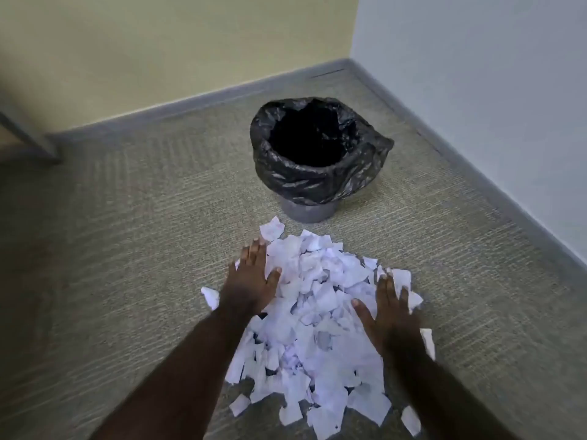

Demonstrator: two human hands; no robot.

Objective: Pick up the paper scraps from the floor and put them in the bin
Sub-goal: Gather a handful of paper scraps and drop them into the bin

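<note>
Both hands lie flat and spread on a heap of paper scraps (pixel 314 325), one at each flank. Left hand (pixel 251 281) rests palm down on the heap's left edge, fingers wide and pointing away from the person, thumb angled inward onto the paper; it grips nothing. Right hand (pixel 389 308) sits on the right edge in the same way, fingers splayed, thumb stretched inward, nothing pinched between them. Two bare forearms reach in from the lower edge of the view.

The scraps are white, some with a faint lilac cast, torn into irregular pieces with ragged edges, many creased or curled. They form one loose mound on the floor (pixel 143 249), thick in the middle and thinning to single pieces at the near end and sides. They overlap too much to count. Faint grey marks show on a few pieces, but no writing can be read.

One bin (pixel 320 160) stands just beyond the far end of the heap, near the corner of the room. It is a grey round container lined with a crinkled black plastic bag (pixel 359 173) folded over its rim, and its inside looks dark. No label shows on it. The floor is a beige ribbed carpet, edged by a grey skirting board (pixel 197 100).
</note>
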